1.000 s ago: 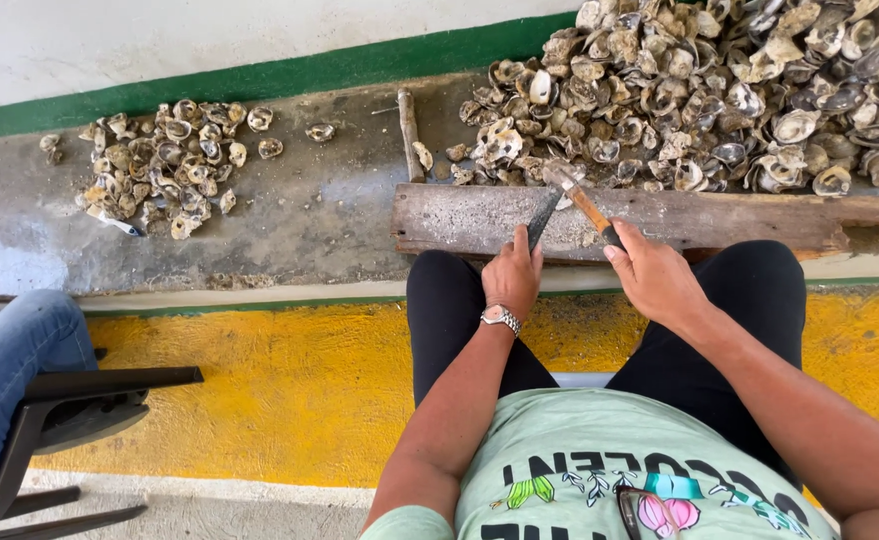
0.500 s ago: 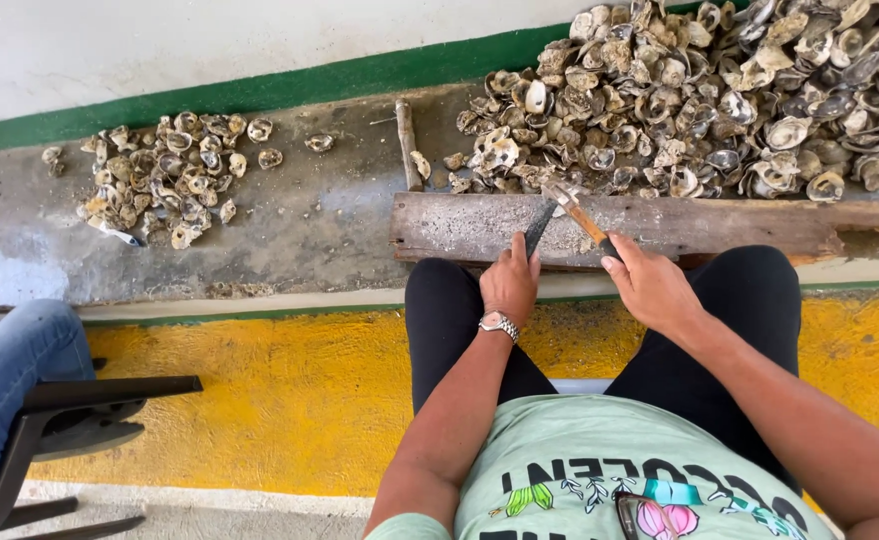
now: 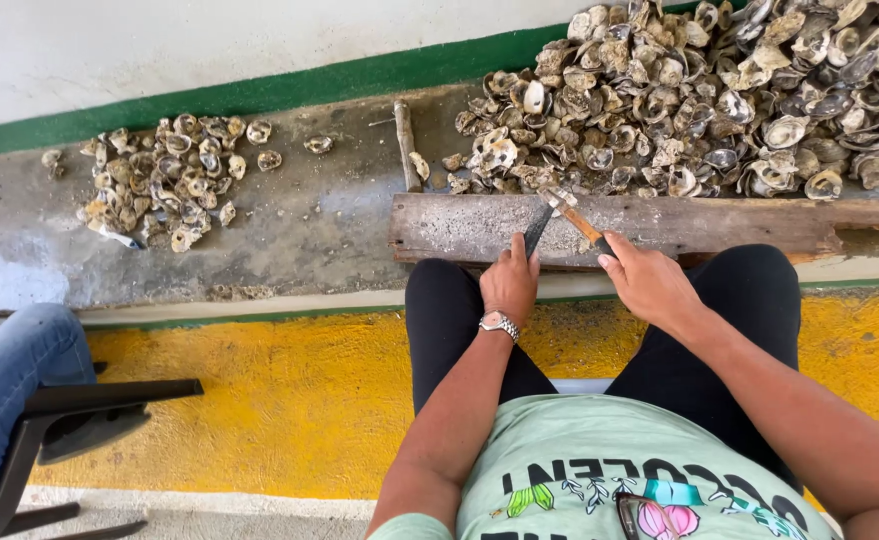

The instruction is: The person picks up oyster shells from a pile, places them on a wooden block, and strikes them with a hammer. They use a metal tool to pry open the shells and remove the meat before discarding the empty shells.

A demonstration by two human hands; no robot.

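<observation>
Left hand (image 3: 509, 283): your grip closed on a dark flat metal blade (image 3: 538, 228), tip on the weathered grey wooden plank (image 3: 680, 225).
Right hand (image 3: 648, 285): grip closed on an orange-handled tool (image 3: 578, 220), crossing the blade.
Beyond: large heap of grey oyster shells (image 3: 700, 90); smaller shell pile (image 3: 160, 180) left.
Step, by judgement: working the tools together on the plank.

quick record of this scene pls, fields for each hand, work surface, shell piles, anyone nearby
left hand: holds dark flat blade on the plank
right hand: grips wooden-handled tool, head at the blade tip
work surface: weathered wooden plank on concrete ledge
shell piles: large pile behind plank; small pile to the left
nearby: jeans-clad leg, dark chair
</observation>
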